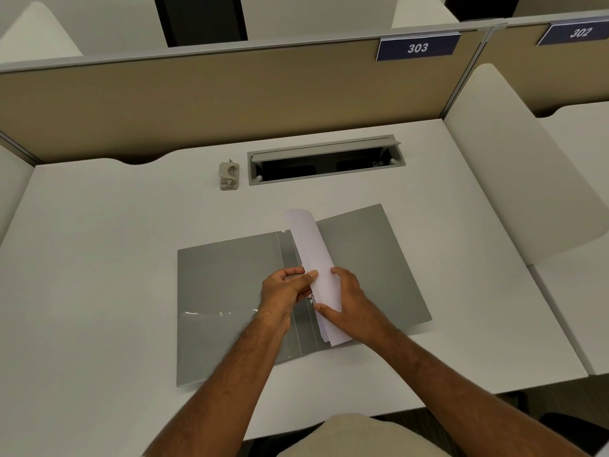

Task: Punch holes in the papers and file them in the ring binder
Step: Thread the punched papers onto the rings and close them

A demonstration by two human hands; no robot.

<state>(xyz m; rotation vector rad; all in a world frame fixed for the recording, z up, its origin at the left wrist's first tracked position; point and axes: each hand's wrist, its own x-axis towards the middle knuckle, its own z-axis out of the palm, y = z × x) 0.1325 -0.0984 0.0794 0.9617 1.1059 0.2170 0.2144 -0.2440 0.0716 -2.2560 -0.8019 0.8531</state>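
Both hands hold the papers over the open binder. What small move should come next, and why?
Probably lower the papers onto the spine of the open binder. Both the left hand and right hand pinch the sheets right above it, and the hole punch sits aside. The rings are hidden.
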